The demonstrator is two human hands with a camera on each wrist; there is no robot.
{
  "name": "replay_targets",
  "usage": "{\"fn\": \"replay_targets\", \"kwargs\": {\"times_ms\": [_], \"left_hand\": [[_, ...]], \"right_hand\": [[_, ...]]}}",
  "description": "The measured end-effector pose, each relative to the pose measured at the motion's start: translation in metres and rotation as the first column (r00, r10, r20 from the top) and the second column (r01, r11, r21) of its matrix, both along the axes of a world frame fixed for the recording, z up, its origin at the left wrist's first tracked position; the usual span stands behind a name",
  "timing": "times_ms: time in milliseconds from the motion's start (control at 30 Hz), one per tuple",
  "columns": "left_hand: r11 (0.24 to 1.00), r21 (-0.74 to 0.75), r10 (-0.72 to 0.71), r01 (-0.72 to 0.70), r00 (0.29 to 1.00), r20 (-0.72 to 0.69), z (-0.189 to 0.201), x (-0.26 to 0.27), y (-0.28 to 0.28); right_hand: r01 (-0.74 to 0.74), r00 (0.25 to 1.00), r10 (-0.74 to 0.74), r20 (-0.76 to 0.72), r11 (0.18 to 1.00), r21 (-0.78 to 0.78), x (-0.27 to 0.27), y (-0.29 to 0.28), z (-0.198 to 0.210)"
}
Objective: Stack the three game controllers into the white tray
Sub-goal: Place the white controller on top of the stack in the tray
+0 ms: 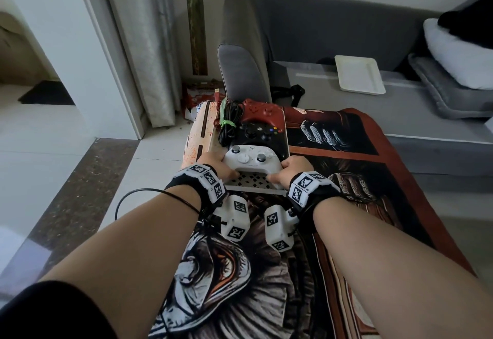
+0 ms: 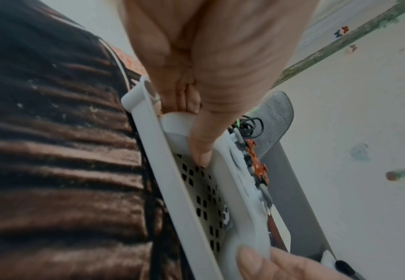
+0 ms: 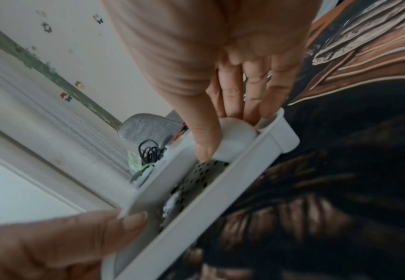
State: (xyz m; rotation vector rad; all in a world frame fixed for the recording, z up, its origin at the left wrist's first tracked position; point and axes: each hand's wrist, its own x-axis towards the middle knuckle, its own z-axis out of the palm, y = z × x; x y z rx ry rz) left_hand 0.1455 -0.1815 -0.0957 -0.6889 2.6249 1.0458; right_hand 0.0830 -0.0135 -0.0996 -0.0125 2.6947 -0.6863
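Two bare forearms reach forward over a printed blanket (image 1: 346, 151), each wrist wearing a strap of black-and-white markers. The left hand (image 1: 213, 163) and the right hand (image 1: 294, 169) each have the grip clamped on one handle of the white controller (image 1: 250, 161), thumbs on top and fingers curled underneath. The controller sits at the near end of the white tray (image 1: 253, 182), over its perforated floor. Just beyond it in the tray lies the black controller (image 1: 257, 133), and beyond that the red controller (image 1: 260, 111) at the far end, with a bundle of black cable (image 1: 229, 122) at their left. Farther off, a white plate (image 1: 358, 74) rests on the grey sofa (image 1: 320, 31).
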Motion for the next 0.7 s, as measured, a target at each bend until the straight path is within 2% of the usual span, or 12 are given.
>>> {"fn": "replay_targets", "kwargs": {"times_ms": [200,400,567,700], "left_hand": [[0.976,-0.18,-0.099,0.122,0.986,0.135,0.004,-0.007,0.002],[0.955,-0.23,-0.146,0.189,0.971,0.189,0.001,-0.014,0.0],[0.966,-0.21,-0.12,0.151,0.981,0.152,-0.003,-0.011,0.003],[0.983,-0.16,-0.074,0.09,0.992,0.1,-0.009,-0.011,0.006]], "right_hand": [[-0.041,0.999,0.039,0.028,0.998,0.052,0.0,-0.001,-0.003],[-0.032,0.999,0.031,0.036,0.999,0.022,0.0,0.001,-0.002],[-0.065,0.997,0.066,0.03,0.998,-0.016,0.005,0.005,-0.001],[-0.099,0.995,0.099,0.023,0.995,0.013,0.011,0.008,0.003]]}}
